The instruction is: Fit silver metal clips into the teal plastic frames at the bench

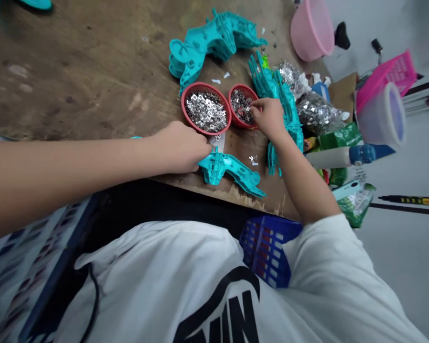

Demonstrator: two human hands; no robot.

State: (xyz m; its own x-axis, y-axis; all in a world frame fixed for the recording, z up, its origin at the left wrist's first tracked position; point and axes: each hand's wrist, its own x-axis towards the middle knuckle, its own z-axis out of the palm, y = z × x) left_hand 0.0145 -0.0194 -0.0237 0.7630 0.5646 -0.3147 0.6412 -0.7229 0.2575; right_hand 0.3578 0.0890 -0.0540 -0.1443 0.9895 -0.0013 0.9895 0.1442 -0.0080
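My left hand (180, 150) is closed around the left end of a curved teal plastic part (218, 166) near the table's front edge. The fingers hide that end. My right hand (271, 116) reaches over the smaller red basket (243, 126), its thumb and fingertips pinched together at the small metal pieces (240, 102) inside. Whatever lies between those fingertips is too small to make out. Touching this basket on its left is a larger red basket (186, 112), filled with small shiny metal pieces (205, 112).
Stacked teal parts (214, 40) lie behind the baskets, and more teal parts (289, 109) stand beside my right forearm. Bags of metal pieces (316, 114), a pink tub (309, 33) and a white bottle (332, 157) crowd the right side. A blue crate (268, 247) sits below the table edge.
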